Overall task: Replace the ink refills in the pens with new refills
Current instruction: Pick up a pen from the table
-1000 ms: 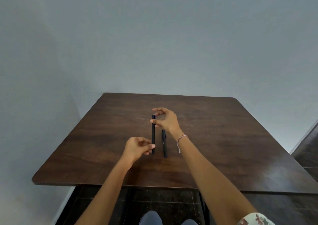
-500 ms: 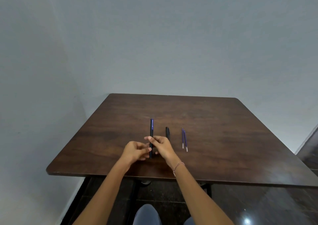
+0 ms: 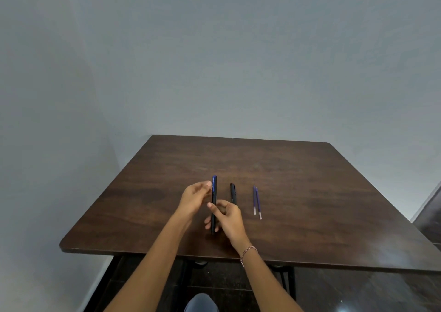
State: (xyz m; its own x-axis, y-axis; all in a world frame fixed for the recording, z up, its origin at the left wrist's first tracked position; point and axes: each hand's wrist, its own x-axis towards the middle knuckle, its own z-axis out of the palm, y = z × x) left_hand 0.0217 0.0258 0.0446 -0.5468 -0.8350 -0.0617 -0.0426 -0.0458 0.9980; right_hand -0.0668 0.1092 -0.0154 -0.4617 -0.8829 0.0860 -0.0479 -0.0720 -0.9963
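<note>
A dark pen with a blue cap (image 3: 214, 192) is held lengthwise above the brown table (image 3: 310, 216). My right hand (image 3: 226, 218) grips its lower barrel, fingers curled round it. My left hand (image 3: 195, 195) pinches the blue capped upper end with its fingertips. A second black pen (image 3: 233, 193) lies on the table just right of my hands, its near end hidden behind my right hand. Two thin blue refills (image 3: 256, 201) lie side by side further right, apart from both hands.
The table stands in a corner against grey walls (image 3: 214, 72). Its front edge (image 3: 167, 254) is close to me, with a dark glossy floor (image 3: 358, 292) and table legs below. My knee (image 3: 201, 303) shows at the bottom.
My left hand has slid from the pen's near end up to the blue cap. My right hand has shifted down onto the lower barrel. The view moved back slightly.
</note>
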